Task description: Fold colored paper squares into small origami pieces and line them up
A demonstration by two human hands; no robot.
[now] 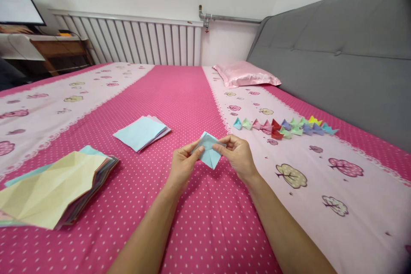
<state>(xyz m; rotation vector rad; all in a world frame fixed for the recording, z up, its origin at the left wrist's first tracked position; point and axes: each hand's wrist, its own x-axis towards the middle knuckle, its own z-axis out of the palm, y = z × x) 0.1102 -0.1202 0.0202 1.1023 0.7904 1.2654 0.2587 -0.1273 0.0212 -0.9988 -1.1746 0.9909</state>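
Note:
A light blue folded paper (209,151) is held above the pink dotted bedspread (180,107). My left hand (182,165) pinches its left side between thumb and fingers. My right hand (236,153) pinches its right upper edge, fingers curled round it. The paper's lower corner points down between the two hands. A row of several small folded paper pieces (284,127) in many colours lies to the right, beyond my right hand.
A small stack of square papers (142,132), blue on top, lies ahead left. A bigger stack of creased papers (54,188), yellow on top, is at near left. A pink pillow (244,73) lies by the grey headboard (337,60). A radiator (135,40) lines the wall.

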